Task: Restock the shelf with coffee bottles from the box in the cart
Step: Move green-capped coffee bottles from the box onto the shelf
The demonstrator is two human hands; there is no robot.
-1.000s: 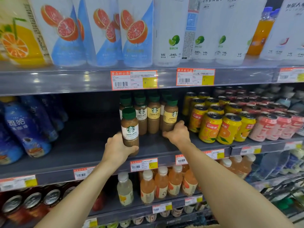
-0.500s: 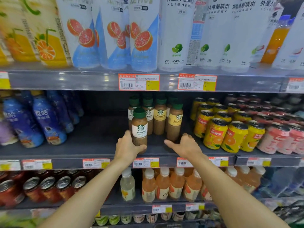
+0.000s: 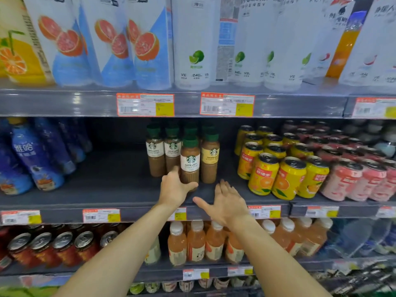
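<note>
On the middle shelf (image 3: 120, 196) stands a cluster of brown coffee bottles with green caps. My left hand (image 3: 174, 189) grips the base of the front caffe latte bottle (image 3: 190, 161), which stands upright on the shelf. Right of it is a cheese latte bottle (image 3: 210, 159) with a yellow label, and two more latte bottles (image 3: 164, 153) stand behind to the left. My right hand (image 3: 225, 202) hovers open with fingers spread just in front of the cheese latte bottle, touching nothing. The box and cart are out of view.
Yellow orange-drink cans (image 3: 278, 174) and pink cans (image 3: 351, 181) fill the shelf to the right. Blue bottles (image 3: 36, 159) lie at the left, with bare shelf between them and the coffee. Large cartons and white bottles stand above; peach bottles (image 3: 196, 243) and red cans (image 3: 42, 249) below.
My left hand has slid the caffe latte bottle right and further in, beside the cheese latte bottle. My right hand has let go of that bottle, drawn back and opened.
</note>
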